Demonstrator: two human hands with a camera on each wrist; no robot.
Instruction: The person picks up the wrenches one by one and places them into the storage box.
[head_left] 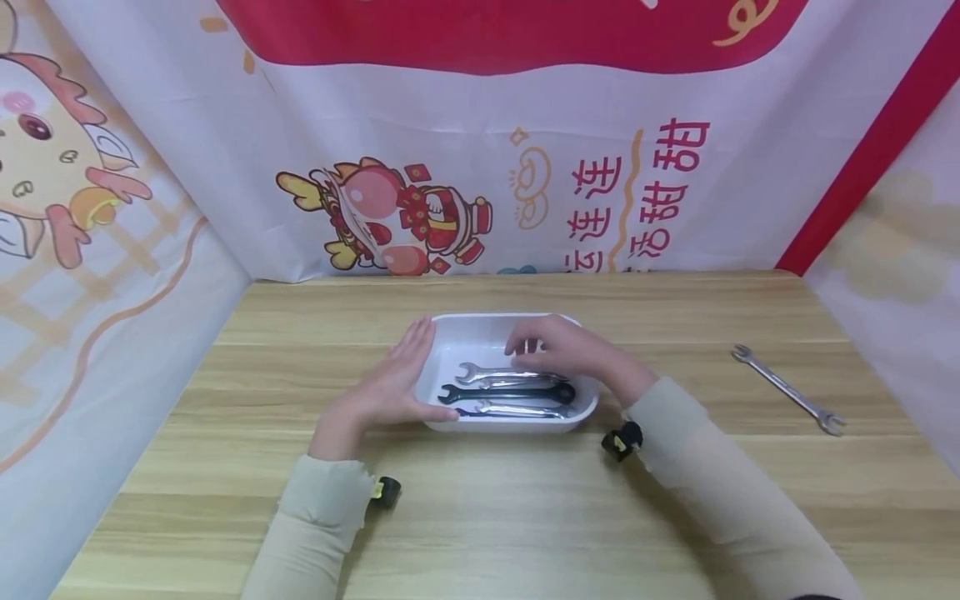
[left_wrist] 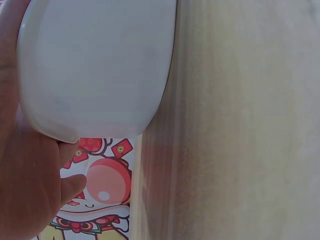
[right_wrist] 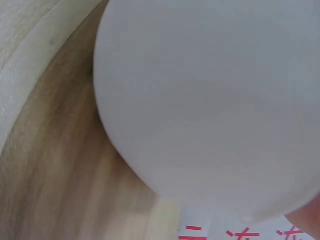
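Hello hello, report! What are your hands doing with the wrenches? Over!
Left hand flat against white tray, fingers straight. Right hand over tray, fingers on top silver wrench. One wrench on table far right. Nothing in the way.

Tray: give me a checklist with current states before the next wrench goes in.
1. Tray flat on the table: ok.
2. Left hand steadying the tray's left wall with straight fingers: ok.
3. Right hand free of any wrench: cannot tell; its fingers hover over the top silver wrench, contact unclear.
4. Wrenches lie side by side in the tray, including the black wrench: ok.
5. Loose wrench in the tray: not ok; it lies on the table, far right.
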